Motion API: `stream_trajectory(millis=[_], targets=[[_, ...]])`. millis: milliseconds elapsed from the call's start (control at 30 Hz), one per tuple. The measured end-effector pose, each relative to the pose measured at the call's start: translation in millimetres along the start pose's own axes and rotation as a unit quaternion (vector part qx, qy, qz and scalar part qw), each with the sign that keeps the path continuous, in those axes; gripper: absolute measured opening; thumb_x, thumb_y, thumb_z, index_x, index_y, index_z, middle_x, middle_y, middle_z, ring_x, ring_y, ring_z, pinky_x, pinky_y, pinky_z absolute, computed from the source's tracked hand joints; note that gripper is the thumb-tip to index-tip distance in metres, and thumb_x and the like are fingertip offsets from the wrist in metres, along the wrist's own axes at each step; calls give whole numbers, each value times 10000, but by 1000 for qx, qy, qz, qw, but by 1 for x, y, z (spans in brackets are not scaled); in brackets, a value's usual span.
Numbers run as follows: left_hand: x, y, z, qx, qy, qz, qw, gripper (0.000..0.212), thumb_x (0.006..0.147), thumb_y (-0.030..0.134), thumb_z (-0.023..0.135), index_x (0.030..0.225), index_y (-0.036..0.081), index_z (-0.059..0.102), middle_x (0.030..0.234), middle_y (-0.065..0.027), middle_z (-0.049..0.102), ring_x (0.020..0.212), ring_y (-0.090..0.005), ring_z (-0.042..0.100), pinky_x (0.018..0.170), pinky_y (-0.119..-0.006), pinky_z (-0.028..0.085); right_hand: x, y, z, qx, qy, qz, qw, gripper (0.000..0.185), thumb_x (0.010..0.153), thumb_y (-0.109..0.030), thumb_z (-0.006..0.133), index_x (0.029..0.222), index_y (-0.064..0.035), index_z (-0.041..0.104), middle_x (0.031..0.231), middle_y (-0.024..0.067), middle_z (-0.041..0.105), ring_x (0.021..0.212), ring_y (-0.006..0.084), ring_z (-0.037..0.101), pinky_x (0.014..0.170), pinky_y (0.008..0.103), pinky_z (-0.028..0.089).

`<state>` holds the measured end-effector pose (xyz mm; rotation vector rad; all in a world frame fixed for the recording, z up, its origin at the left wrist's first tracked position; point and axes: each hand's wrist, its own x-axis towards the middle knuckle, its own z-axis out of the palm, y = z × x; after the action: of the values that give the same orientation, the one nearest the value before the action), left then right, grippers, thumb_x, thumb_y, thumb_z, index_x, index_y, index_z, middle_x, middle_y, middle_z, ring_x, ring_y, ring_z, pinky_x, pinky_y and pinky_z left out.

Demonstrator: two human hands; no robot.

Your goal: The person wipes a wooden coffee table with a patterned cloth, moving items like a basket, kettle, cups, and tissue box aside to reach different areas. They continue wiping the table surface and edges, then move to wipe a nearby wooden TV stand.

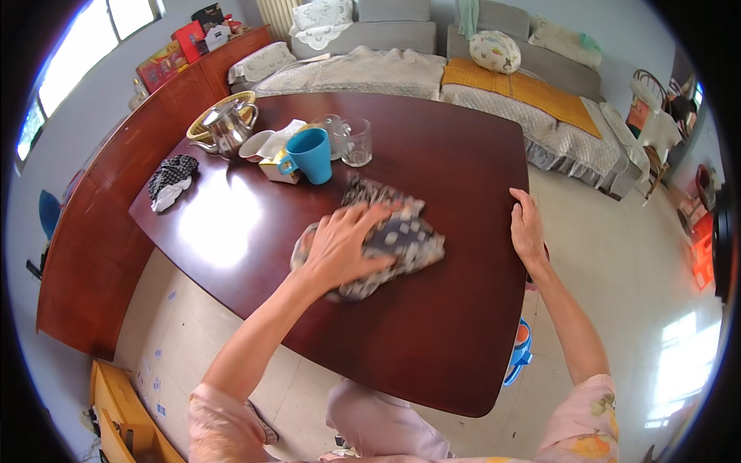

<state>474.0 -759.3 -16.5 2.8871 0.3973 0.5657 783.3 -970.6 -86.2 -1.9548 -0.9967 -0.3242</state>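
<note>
My left hand (346, 246) lies with spread fingers on top of a crumpled, dark and beige patterned cloth (405, 234) on the dark red wooden table (451, 324). The cloth and hand are slightly blurred. At the table's right edge rests my right hand (527, 226), its fingers holding no object that I can see. Beyond the cloth stand a blue mug (311, 156), a clear glass mug (357, 143) and a tissue box (279, 171) with white tissue showing.
A metal teapot (227, 130) stands by a yellow basket (249, 97) and a bowl (255, 147) at the far left. Another dark patterned cloth (172, 173) lies with a white one (172, 194) near the left corner. A covered sofa (370, 75) is beyond the table.
</note>
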Motion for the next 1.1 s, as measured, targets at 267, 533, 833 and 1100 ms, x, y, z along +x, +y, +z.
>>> stream_trajectory(millis=[267,533,833,1100], targets=[[109,78,84,0,51,26,998,776,719,567,778,1335,146,565,1327,-113,564,1194,-377,546,968,-535,434,5,-19,5,109,0,99,989,535,1068,-441,368,1337,-24,568,1365,179,576,1297,345,508,1114,408,373],[-24,162,27,-144,-52,196,969,701,662,343,839,1279,169,555,1330,-118,508,1228,-378,476,995,-509,406,10,15,3,215,-26,107,970,566,1062,-471,389,1334,-14,582,1371,184,568,1319,335,481,1131,397,333],[-95,86,-19,-35,-39,77,996,768,659,395,844,1344,178,574,1413,-134,528,1289,-387,490,1020,-535,422,7,10,5,-83,-20,9,996,425,1028,-409,465,1300,-108,590,1354,96,585,1323,300,481,1111,447,359],[-95,51,-27,-4,9,-28,1000,726,736,463,812,1344,156,562,1421,-157,504,1285,-403,488,1036,-537,403,9,11,12,-139,-52,-10,989,422,1016,-361,502,1342,-101,566,1414,95,539,1348,291,463,1131,437,343]])
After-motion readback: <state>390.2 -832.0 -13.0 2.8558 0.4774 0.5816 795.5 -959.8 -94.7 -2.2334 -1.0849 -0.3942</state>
